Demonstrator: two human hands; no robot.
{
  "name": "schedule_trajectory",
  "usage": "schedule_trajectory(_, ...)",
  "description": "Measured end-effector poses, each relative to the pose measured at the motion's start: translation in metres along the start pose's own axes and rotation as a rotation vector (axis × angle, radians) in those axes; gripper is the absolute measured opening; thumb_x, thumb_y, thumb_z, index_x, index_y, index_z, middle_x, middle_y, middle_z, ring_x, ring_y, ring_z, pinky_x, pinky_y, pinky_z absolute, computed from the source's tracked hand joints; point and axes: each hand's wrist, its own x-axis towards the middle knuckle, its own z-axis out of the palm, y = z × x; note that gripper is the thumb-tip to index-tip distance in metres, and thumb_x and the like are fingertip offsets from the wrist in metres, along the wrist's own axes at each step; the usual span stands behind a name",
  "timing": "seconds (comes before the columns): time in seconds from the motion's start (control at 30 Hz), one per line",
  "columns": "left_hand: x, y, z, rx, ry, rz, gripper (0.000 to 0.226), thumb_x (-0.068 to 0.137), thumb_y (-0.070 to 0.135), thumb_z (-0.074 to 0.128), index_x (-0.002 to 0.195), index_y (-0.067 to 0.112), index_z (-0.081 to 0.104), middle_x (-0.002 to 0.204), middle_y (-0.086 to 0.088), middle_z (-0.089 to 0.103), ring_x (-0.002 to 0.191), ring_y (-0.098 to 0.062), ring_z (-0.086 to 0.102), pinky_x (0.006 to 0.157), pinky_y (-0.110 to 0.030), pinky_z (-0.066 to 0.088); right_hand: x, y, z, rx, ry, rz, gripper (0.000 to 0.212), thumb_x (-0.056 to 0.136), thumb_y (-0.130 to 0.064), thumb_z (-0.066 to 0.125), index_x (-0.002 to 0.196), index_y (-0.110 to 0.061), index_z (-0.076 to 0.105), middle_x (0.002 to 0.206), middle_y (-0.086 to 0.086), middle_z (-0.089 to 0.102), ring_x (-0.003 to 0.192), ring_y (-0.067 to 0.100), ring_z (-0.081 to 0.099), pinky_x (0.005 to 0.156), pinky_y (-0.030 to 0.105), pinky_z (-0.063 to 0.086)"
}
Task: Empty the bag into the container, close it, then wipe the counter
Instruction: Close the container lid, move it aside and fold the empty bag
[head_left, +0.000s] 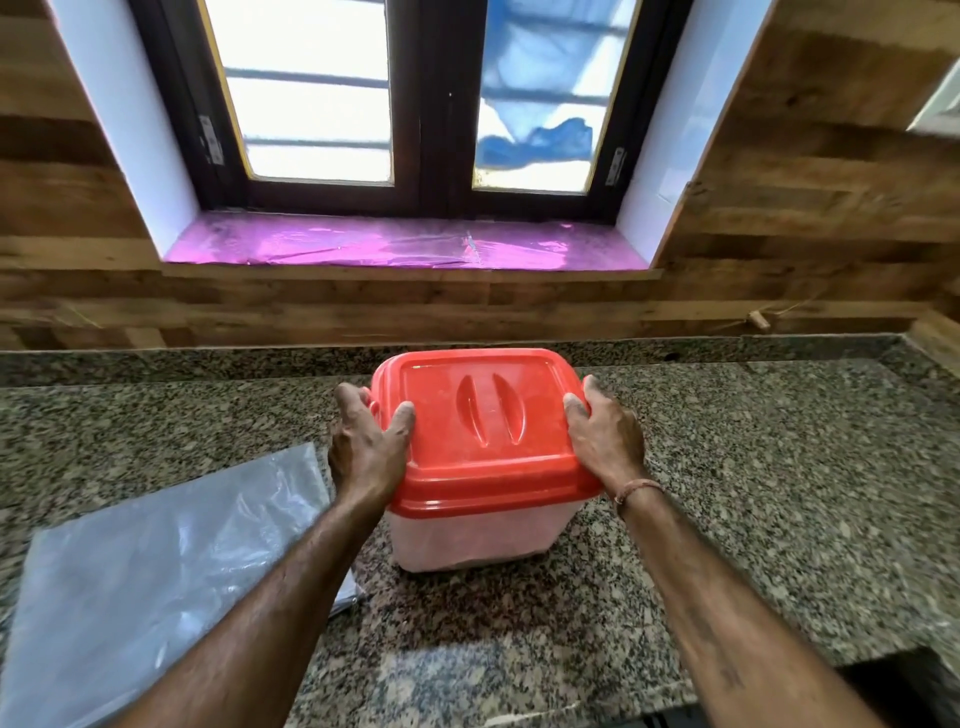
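Note:
A translucent white container (467, 540) stands in the middle of the speckled granite counter (753, 467), and its red lid (483, 415) sits on top. My left hand (363, 441) grips the lid's left edge, thumb on top and fingers curled over the side. My right hand (605, 434) holds the lid's right edge the same way. A clear plastic bag (156, 561) lies flat on the counter to the left, partly under my left forearm. It looks flat, with nothing visible inside. The container's contents are hidden by the lid and cloudy walls.
A wood-panelled wall (363, 312) rises behind the counter, with a dark-framed window (431, 104) and a pink-lined sill (405, 244) above it. The counter's front edge (519, 712) runs along the bottom, with a dark gap (904, 680) at the lower right.

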Motion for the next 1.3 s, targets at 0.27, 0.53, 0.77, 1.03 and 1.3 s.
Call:
schedule_trajectory(0.27,0.022,0.000,0.006,-0.347,-0.053,-0.349,0.067,0.082,0.047,0.078,0.126,0.000,0.058,0.101,-0.017,0.072,0.079,-0.031,0.073,0.059,-0.035,0.060,0.025,0.014,0.005,0.540,-0.124,0.232,0.058,0.080,-0.065,0.071,0.102,-0.011,0.070,0.092,0.010,0.077,0.077,0.029,0.076,0.063,0.042,0.065)
schedule_trajectory(0.53,0.114,0.036,0.038,-0.224,-0.009,-0.304,0.059,0.073,0.055,0.081,0.103,0.005,0.074,0.089,-0.012,0.076,0.076,-0.026,0.073,0.064,-0.034,0.059,0.131,-0.008,0.018,0.615,-0.084,0.189,0.072,0.054,-0.074,0.071,0.080,-0.007,0.073,0.082,0.010,0.077,0.076,0.032,0.074,0.076,0.049,0.063)
schedule_trajectory(0.77,0.174,0.044,0.073,-0.128,0.027,-0.312,0.063,0.070,0.064,0.078,0.101,0.010,0.075,0.088,-0.008,0.076,0.081,-0.024,0.071,0.060,-0.027,0.048,0.202,-0.020,0.037,0.642,-0.120,0.204,0.041,0.081,-0.050,0.079,0.080,-0.010,0.069,0.074,0.001,0.068,0.071,0.022,0.065,0.065,0.030,0.048)
schedule_trajectory(1.03,0.207,0.034,0.087,-0.119,0.058,-0.340,0.067,0.056,0.073,0.074,0.088,0.014,0.076,0.086,-0.006,0.077,0.083,-0.028,0.072,0.079,-0.042,0.060,0.227,-0.020,0.059,0.613,-0.099,0.195,0.056,0.077,-0.061,0.073,0.096,-0.009,0.072,0.089,0.006,0.074,0.082,0.027,0.069,0.071,0.033,0.051)
schedule_trajectory(1.3,0.210,0.030,0.092,-0.088,0.067,-0.305,0.070,0.066,0.074,0.073,0.103,0.015,0.075,0.093,-0.005,0.076,0.085,-0.025,0.071,0.079,-0.038,0.059,0.228,-0.023,0.058,0.635,-0.113,0.226,0.050,0.082,-0.056,0.075,0.101,-0.010,0.072,0.093,0.006,0.074,0.084,0.027,0.069,0.070,0.029,0.045)
